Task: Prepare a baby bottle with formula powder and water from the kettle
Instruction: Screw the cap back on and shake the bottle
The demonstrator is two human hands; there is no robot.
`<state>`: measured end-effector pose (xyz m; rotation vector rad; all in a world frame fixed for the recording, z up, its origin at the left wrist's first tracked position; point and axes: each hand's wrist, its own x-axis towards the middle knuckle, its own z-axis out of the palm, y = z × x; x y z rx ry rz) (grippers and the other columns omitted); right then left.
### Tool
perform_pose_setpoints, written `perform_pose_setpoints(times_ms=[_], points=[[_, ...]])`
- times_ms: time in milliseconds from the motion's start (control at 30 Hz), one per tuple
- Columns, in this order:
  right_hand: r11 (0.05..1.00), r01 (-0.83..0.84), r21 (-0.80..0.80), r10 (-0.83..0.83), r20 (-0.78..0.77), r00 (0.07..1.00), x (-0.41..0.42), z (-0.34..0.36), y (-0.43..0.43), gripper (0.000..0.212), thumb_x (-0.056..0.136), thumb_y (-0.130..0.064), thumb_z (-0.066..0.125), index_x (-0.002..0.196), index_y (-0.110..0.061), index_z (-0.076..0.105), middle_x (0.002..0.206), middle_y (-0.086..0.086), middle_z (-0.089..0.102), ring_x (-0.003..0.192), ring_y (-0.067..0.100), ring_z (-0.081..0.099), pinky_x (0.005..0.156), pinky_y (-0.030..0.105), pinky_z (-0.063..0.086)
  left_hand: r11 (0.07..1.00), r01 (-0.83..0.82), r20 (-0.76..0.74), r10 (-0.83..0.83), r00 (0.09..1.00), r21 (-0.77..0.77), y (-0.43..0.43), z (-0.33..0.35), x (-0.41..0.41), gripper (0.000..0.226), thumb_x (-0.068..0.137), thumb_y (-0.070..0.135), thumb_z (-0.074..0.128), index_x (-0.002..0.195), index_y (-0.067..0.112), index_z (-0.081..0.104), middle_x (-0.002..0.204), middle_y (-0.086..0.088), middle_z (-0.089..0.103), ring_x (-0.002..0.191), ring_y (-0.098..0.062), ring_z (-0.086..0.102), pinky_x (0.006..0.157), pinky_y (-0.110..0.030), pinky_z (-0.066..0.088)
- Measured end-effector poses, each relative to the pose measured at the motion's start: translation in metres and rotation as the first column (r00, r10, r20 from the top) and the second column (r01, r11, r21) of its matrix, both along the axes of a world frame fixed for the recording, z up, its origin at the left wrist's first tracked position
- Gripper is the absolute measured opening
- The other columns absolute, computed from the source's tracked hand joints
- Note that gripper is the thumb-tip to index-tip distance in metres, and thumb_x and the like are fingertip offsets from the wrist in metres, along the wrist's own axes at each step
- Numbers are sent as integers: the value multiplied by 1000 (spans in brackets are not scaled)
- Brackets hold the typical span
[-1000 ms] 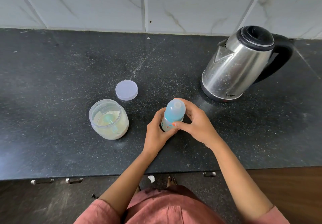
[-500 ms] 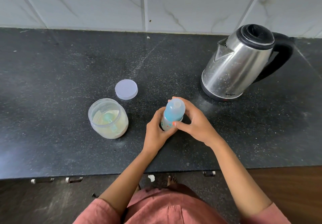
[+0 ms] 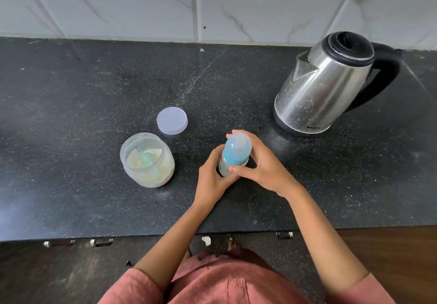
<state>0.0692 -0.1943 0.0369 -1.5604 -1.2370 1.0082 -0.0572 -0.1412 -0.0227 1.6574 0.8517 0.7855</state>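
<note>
While your left hand (image 3: 211, 182) curls round its lower body and your right hand (image 3: 264, 169) pinches its collar, one baby bottle (image 3: 237, 148) is upright, long axis vertical, capped end up, toward the front of the counter (image 3: 71, 91), between one open formula jar (image 3: 147, 161) and one kettle (image 3: 316, 91), one loose lid (image 3: 172, 120) behind the jar.

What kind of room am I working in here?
Most likely a home kitchen: a dark speckled stone counter backed by marble-look wall tiles, a steel electric kettle standing on it, and drawer handles under its front edge.
</note>
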Motion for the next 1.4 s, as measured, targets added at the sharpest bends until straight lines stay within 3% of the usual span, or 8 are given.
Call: perform_pose_setpoints(times_ms=[200, 433, 633, 733, 867, 1067, 1200, 1400], points=[[997, 81, 12, -81, 24, 996, 8, -3, 2, 61, 66, 1, 75, 109, -35, 49, 115, -13, 57, 111, 3, 53, 98, 19, 41, 1000, 6, 9, -6, 1000, -15, -1, 2, 0, 61, 73, 15, 77, 111, 48, 42, 111, 27, 55, 107, 8, 53, 87, -8, 41], [962, 259, 89, -270, 162, 949, -8, -3, 0, 57, 61, -9, 81, 105, -27, 50, 101, -15, 53, 94, -11, 50, 79, 1, 37, 1000, 3, 12, -3, 1000, -7, -2, 1, 0, 64, 73, 14, 76, 113, 49, 40, 112, 28, 54, 107, 10, 52, 87, -7, 40], [998, -38, -49, 43, 107, 993, 13, 2, 7, 63, 67, -8, 78, 119, -30, 49, 122, -4, 53, 118, 9, 49, 104, 27, 39, 998, 67, 9, -66, 998, -18, 1, 7, -1, 58, 71, 34, 74, 112, 59, 41, 110, 37, 57, 109, 7, 54, 91, -12, 41], [988, -128, -83, 131, 30, 991, 20, -2, 10, 66, 71, -4, 75, 122, -33, 46, 130, 0, 55, 123, 10, 49, 105, 26, 38, 994, 102, 24, -101, 995, -33, 3, 8, -2, 57, 71, 37, 72, 116, 54, 42, 112, 32, 58, 112, 4, 54, 92, -13, 41], [999, -13, -38, 17, 106, 994, 18, -10, 10, 60, 64, -11, 80, 116, -23, 54, 118, -1, 62, 112, 9, 55, 97, 21, 43, 994, 109, 25, -109, 994, -26, 3, 8, -2, 57, 74, 25, 73, 118, 45, 43, 115, 25, 57, 110, 5, 54, 91, -12, 42], [975, 209, 82, -219, 152, 964, -2, -9, 1, 55, 63, -8, 81, 112, -17, 57, 98, -21, 58, 90, -20, 54, 79, 4, 43, 999, 42, 31, -43, 999, 23, -3, 5, 2, 59, 78, 13, 73, 115, 49, 45, 106, 27, 62, 104, 3, 58, 87, -13, 44], [937, 327, 122, -343, 145, 928, -13, -12, -1, 54, 63, -12, 82, 113, -13, 60, 94, -15, 62, 84, -18, 55, 76, 5, 44, 1000, -1, 41, 0, 999, 24, -8, 5, 4, 57, 79, 12, 72, 116, 47, 45, 106, 33, 60, 102, 4, 58, 84, -13, 45], [875, 436, 212, -466, 118, 877, -29, -16, -3, 46, 64, -14, 81, 104, -23, 61, 90, -26, 60, 84, -14, 57, 76, 6, 44, 999, -31, 46, 30, 999, 29, -12, 7, 4, 60, 79, 15, 72, 114, 54, 43, 105, 35, 59, 101, 6, 58, 82, -11, 45]])
